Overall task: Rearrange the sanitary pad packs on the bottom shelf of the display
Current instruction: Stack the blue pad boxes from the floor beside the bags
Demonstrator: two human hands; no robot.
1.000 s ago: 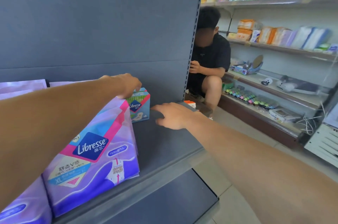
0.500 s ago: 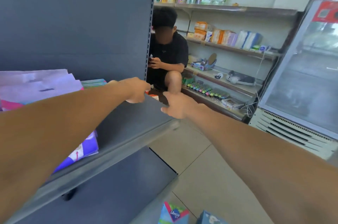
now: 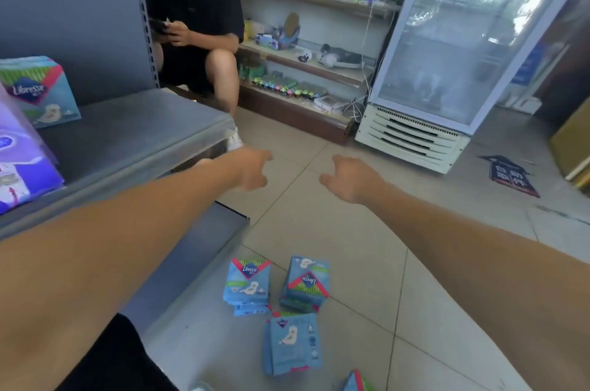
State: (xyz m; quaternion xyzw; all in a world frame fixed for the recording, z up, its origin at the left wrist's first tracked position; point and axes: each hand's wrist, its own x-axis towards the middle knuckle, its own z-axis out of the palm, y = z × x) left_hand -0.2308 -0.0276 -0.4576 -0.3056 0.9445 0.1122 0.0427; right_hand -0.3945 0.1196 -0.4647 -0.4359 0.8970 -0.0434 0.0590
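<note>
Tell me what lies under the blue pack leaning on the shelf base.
Under that blue pack another blue pack's edge sticks out on the floor tiles. Whether more lie beneath is hidden.

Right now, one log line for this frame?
left hand: open, empty | right hand: open, empty | blue packs: on floor | blue pack: on shelf

Bright daylight, soft blur — edges warped
</note>
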